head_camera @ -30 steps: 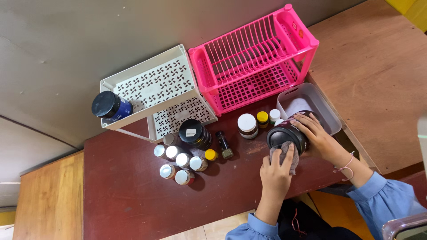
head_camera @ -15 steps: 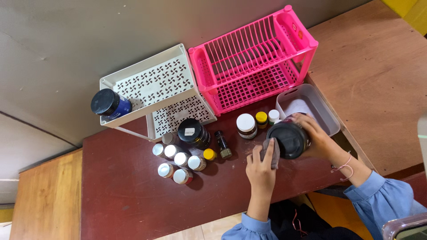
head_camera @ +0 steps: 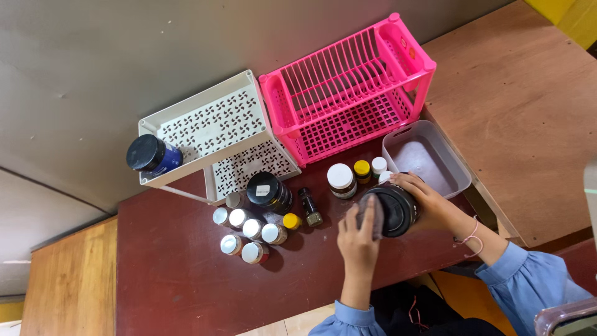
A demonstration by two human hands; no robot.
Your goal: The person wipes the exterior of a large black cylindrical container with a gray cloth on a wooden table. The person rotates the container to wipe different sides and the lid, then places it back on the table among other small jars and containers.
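Gripping a large black jar (head_camera: 393, 210) near the worktop's (head_camera: 174, 280) front edge, the right hand (head_camera: 432, 202) steadies it. The left hand (head_camera: 357, 239) presses a grey cloth (head_camera: 373, 214) against it; the wiping looks unfinished, other jars untouched.

Bright, even daylight fills the sharp wide-angle view, casting only soft short shadows beside the jars on the bench (head_camera: 186, 280), with mild glare on silver lids and slight bending toward the edges.

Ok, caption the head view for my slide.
Right hand grips a black jar while the left hand presses a grey cloth to it.
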